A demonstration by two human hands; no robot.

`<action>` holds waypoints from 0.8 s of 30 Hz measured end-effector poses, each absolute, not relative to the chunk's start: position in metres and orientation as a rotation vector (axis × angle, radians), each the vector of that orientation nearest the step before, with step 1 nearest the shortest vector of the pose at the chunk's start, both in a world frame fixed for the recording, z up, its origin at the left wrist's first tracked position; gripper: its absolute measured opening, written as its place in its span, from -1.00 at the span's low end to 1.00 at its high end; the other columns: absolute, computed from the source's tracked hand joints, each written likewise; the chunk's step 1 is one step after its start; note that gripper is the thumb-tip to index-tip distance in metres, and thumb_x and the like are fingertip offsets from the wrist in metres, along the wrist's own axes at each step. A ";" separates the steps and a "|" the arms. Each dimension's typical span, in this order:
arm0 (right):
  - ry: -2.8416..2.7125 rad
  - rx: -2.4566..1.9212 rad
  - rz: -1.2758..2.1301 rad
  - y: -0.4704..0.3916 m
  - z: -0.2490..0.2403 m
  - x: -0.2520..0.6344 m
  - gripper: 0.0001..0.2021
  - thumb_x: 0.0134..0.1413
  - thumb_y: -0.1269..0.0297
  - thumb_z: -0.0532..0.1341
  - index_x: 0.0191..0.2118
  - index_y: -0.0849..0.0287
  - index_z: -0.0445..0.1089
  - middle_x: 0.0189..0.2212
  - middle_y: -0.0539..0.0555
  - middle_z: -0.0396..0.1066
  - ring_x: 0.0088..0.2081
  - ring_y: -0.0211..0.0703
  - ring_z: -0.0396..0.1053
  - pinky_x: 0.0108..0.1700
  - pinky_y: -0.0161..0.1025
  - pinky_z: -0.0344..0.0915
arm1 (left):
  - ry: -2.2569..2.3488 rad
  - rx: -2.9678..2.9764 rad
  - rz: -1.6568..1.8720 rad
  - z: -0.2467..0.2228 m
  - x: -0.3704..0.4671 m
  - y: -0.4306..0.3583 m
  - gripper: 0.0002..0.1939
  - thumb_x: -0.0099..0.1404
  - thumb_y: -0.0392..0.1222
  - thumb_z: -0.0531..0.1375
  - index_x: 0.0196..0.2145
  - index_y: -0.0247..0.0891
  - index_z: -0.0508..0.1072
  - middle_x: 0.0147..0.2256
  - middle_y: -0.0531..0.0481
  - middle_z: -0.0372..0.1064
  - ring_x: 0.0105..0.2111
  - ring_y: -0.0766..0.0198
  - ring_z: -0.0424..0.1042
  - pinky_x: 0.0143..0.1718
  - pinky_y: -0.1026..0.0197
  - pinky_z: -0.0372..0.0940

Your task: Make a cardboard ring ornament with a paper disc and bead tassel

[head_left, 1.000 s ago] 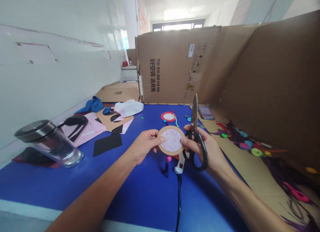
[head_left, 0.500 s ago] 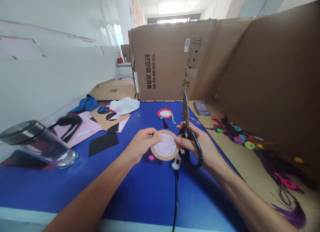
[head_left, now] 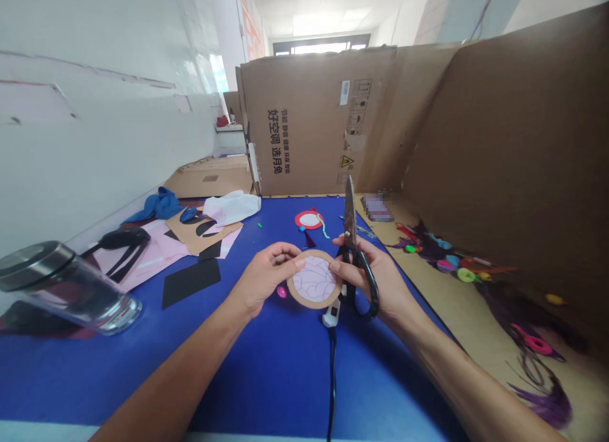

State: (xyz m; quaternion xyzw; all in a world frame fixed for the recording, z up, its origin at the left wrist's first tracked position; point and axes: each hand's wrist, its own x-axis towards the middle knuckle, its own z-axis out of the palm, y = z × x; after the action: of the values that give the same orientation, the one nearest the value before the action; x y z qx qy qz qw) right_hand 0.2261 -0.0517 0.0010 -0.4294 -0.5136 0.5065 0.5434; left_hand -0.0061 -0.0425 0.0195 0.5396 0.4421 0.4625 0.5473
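Note:
A round disc (head_left: pixel 314 279) with a brown rim and a pale, purple-lined centre is pinched at its left edge by my left hand (head_left: pixel 266 274). My right hand (head_left: pixel 368 274) grips black-handled scissors (head_left: pixel 351 220), their blades pointing up and away, while its thumb touches the disc's right edge. Just behind and below the disc lie a white tool with a black cord (head_left: pixel 332 315) and a small pink bead (head_left: pixel 282 292). Farther back is a red-rimmed ring with a white centre (head_left: pixel 309 219) and a green strip.
On the left stand a glass bottle (head_left: pixel 85 296), black card (head_left: pixel 191 282), pink cloth (head_left: pixel 157 245), a brown cut-out sheet (head_left: pixel 190 236) and blue cloth (head_left: pixel 164 204). Cardboard walls (head_left: pixel 314 125) rise at the back and right. Colourful beads and purple tassels (head_left: pixel 547 397) lie at the right.
The view has shifted slightly, so the surroundings sit a little lower and more to the left. Both hands keep their hold on the disc and the scissors.

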 end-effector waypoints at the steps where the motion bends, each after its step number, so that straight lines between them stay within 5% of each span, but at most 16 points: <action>1: -1.198 -1.018 1.171 -0.051 0.000 0.227 -0.38 -0.13 0.19 0.62 0.10 0.09 0.52 -0.34 -0.06 0.51 -0.38 -0.17 0.44 -0.30 -0.22 0.41 | 1.053 1.273 1.145 0.020 -0.007 -0.041 -0.52 0.08 0.10 0.58 -0.17 -0.24 0.62 -0.25 -0.07 0.59 -0.31 0.24 0.51 -0.39 0.29 0.34; 6: -1.066 -1.016 1.061 -0.049 0.002 0.228 -0.42 -0.12 0.19 0.60 0.07 0.08 0.53 -0.34 -0.06 0.50 -0.39 -0.18 0.42 -0.32 -0.22 0.41 | 1.256 1.319 1.210 0.023 -0.010 -0.038 -0.50 0.07 0.22 0.55 -0.40 -0.22 0.51 -0.44 0.05 0.46 -0.41 0.31 0.37 -0.36 0.27 0.23; 10: -0.957 -0.990 0.989 -0.050 0.007 0.224 -0.39 -0.19 0.20 0.63 0.05 0.09 0.54 -0.34 -0.06 0.51 -0.39 -0.19 0.40 -0.33 -0.24 0.40 | 1.308 1.378 0.882 0.023 -0.009 -0.043 -0.41 0.11 0.37 0.47 -0.53 -0.22 0.47 -0.52 0.01 0.44 -0.53 0.33 0.32 -0.47 0.25 0.11; 14: -0.897 -0.961 0.939 -0.050 0.009 0.220 -0.39 -0.18 0.17 0.64 0.04 0.10 0.53 -0.32 -0.05 0.53 -0.34 -0.17 0.45 -0.26 -0.22 0.44 | 1.182 1.371 0.676 0.017 -0.001 -0.050 -0.45 0.15 0.35 0.47 -0.41 -0.26 0.60 -0.38 -0.13 0.60 -0.51 0.32 0.38 -0.51 0.26 0.14; 24: -0.860 -0.930 1.018 -0.057 0.009 0.208 -0.32 -0.14 0.01 0.64 0.09 0.09 0.48 -0.32 -0.04 0.53 -0.40 -0.16 0.43 -0.33 -0.20 0.43 | 0.823 0.838 1.054 0.010 0.031 -0.065 -0.43 -0.06 0.06 0.70 -0.22 -0.34 0.69 -0.38 -0.05 0.55 -0.46 0.38 0.37 -0.44 0.31 0.24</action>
State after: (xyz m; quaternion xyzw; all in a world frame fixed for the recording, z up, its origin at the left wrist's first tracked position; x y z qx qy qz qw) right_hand 0.2085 -0.0571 0.0093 -0.4155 -0.3843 0.4546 0.6878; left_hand 0.0311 -0.0653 0.0096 0.3768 0.3702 0.4739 0.7045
